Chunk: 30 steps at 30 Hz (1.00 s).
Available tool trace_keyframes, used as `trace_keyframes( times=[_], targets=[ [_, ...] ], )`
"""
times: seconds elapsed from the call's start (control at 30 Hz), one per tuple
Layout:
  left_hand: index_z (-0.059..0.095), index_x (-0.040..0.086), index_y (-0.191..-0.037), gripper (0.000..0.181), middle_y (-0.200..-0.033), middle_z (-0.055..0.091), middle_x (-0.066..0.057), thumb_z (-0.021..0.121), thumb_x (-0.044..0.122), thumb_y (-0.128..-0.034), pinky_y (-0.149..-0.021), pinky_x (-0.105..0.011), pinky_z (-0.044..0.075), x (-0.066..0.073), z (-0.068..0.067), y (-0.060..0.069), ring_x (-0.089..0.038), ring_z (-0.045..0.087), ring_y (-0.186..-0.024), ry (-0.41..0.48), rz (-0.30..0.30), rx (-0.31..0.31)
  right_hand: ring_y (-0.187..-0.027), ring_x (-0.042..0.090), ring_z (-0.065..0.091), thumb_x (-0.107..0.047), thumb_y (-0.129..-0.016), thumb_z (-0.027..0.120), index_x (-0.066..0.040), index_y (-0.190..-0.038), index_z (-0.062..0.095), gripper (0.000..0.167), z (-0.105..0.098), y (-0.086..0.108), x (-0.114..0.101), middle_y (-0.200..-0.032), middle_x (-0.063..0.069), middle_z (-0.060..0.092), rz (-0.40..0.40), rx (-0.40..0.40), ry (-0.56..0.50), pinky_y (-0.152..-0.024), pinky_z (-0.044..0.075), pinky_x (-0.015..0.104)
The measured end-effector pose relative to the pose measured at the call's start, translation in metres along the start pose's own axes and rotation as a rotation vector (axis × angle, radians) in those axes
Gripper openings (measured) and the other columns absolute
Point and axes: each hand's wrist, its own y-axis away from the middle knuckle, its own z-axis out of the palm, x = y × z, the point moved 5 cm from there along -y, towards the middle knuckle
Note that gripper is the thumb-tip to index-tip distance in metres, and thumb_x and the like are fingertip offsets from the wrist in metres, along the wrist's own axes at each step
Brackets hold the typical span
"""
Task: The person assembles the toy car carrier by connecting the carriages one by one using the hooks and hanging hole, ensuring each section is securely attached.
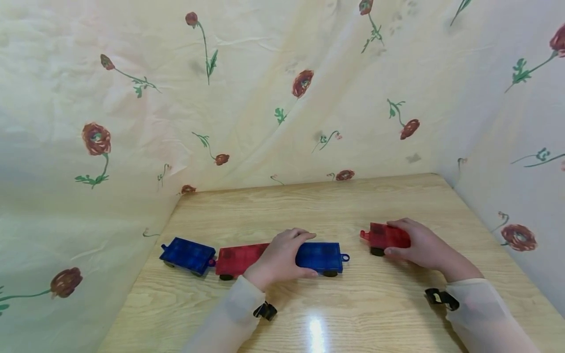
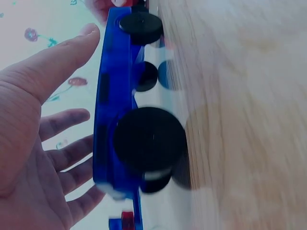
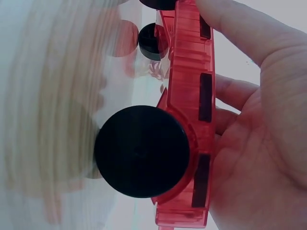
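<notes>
In the head view my left hand [image 1: 282, 257] is spread over a blue toy train car [image 1: 320, 257], thumb by its near side and fingers across its far edge. The left wrist view shows the black wheels of this blue car [image 2: 117, 110] beside my left hand [image 2: 38, 139], with gaps between palm and car. At the right, my right hand [image 1: 419, 245] grips a red toy train car [image 1: 379, 235], thumb on the near side. That red car [image 3: 192, 120] has dark strips along its side; the right-hand fingers [image 3: 235, 91] are partly hidden behind it.
Left of my left hand stand another red car [image 1: 240, 260] and a blue car [image 1: 187, 255], joined end to end at an angle. All are on a wood-grain table [image 1: 353, 314]. Flowered cloth [image 1: 256, 98] rises along the back and both sides.
</notes>
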Motion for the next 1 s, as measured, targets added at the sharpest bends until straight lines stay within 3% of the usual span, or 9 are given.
trace_keyframes(
  times=[0.47, 1.0],
  targets=[
    [0.048, 0.025, -0.157, 0.093, -0.149, 0.053, 0.003, 0.084, 0.064, -0.0807, -0.114, -0.045, 0.044, 0.021, 0.016, -0.017, -0.021, 0.049, -0.137, -0.101, 0.021, -0.063, -0.113, 0.042, 0.056, -0.054, -0.083, 0.087, -0.001, -0.150, 0.052, 0.092, 0.003, 0.000, -0.004, -0.135, 0.025, 0.058, 0.023, -0.010, 0.010, -0.088, 0.055, 0.060],
    [0.048, 0.028, -0.157, 0.083, -0.149, 0.055, 0.007, 0.082, 0.057, -0.0868, -0.114, -0.044, 0.043, 0.015, 0.020, -0.013, -0.019, 0.051, -0.138, -0.093, -0.023, -0.104, -0.113, 0.040, 0.057, -0.053, -0.082, 0.088, -0.003, -0.149, 0.054, 0.090, 0.008, 0.000, -0.011, -0.136, 0.023, 0.060, 0.011, -0.008, 0.005, -0.089, 0.055, 0.060]
  ],
)
